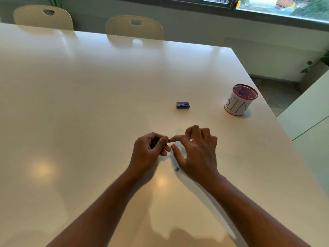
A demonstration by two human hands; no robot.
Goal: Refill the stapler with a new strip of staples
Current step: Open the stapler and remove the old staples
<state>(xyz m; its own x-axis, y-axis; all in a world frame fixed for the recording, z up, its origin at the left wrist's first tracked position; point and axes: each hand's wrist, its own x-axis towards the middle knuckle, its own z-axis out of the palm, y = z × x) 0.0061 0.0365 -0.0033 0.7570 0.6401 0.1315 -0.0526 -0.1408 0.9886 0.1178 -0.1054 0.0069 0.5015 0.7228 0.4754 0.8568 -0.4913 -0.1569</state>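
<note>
surface: glossy white, broad | staple box: small, blue, lies flat on surface | mesh cup: red-rimmed, paper-wrapped, upright, right of staple box, well apart | small dark bit: on surface, nearer the viewer than staple box

A glossy cream-white counter carries a small blue staple box with white print and a round red mesh cup wrapped in white paper with dark lettering. Beyond stand cream perforated-pattern chairs.
</note>
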